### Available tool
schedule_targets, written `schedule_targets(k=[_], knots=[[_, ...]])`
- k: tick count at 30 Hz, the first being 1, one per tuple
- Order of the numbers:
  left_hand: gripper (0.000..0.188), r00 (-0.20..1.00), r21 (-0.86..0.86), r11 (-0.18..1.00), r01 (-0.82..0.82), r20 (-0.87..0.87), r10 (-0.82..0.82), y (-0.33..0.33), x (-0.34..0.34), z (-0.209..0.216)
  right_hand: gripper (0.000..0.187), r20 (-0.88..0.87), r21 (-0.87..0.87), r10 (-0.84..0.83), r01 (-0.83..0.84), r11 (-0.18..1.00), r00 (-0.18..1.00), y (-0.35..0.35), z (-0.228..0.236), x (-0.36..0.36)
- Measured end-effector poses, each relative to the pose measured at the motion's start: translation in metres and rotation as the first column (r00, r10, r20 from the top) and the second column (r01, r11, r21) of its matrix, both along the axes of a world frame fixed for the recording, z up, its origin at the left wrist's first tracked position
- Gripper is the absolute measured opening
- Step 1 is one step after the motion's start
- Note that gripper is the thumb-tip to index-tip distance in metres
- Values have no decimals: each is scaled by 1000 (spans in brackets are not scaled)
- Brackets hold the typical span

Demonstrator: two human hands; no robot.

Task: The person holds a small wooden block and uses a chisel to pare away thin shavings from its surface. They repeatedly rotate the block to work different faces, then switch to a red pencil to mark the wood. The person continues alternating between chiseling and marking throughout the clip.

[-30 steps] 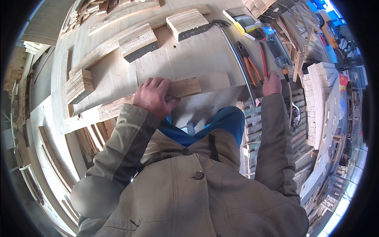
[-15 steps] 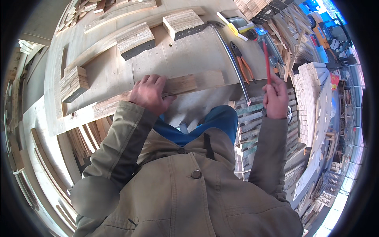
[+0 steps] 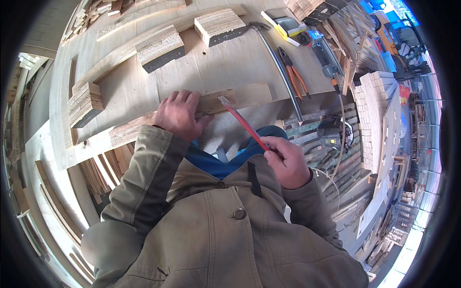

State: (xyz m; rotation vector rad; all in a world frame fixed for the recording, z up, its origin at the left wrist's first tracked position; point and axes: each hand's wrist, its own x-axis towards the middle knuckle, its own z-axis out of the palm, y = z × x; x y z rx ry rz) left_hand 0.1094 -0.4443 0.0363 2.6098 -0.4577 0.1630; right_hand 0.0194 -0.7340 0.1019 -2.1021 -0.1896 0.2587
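My left hand (image 3: 180, 114) is closed over a short wooden board (image 3: 216, 102) at the front edge of the workbench, its thumb on the near side. My right hand (image 3: 288, 163), in front of my body, grips a slim red bar (image 3: 247, 126) with a pale, worn-looking tip. The bar slants up and left, and its tip appears over or against the board, just right of my left hand; contact cannot be made out. I cannot tell the exact kind of this tool.
On the workbench (image 3: 168, 89) lie a hammer (image 3: 278, 67), orange-handled pliers (image 3: 292, 72), a yellow-and-white tool (image 3: 283, 31) and a blue-and-grey power tool (image 3: 324, 50). Wood blocks (image 3: 161, 47) stand farther back. A slatted pallet (image 3: 307, 139) and stacked timber (image 3: 377, 110) are at right.
My right hand has come left and toward my body with the red bar, from beside the pliers. The bar's tip has swung over to the board. My left hand stays on the board.
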Motion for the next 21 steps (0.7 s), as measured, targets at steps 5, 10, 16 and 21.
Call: schedule_targets(k=[5,10,16,21], knots=[[60,1000,2,1000,-5,-26,5,2,0,0,30,61,-74,21,-17,997,998,1,8,4],[61,1000,0,1000,13,-11,-13,3,1,0,31,22,-81,18,-17,997,1000,5,15,9],[60,999,-23,1000,15,-28,-16,6,2,-2,32,-35,-111,26,-30,993,999,13,28,17],[60,999,-27,1000,2,-33,-3,7,2,-2,32,-131,-144,5,-24,989,991,17,47,21]])
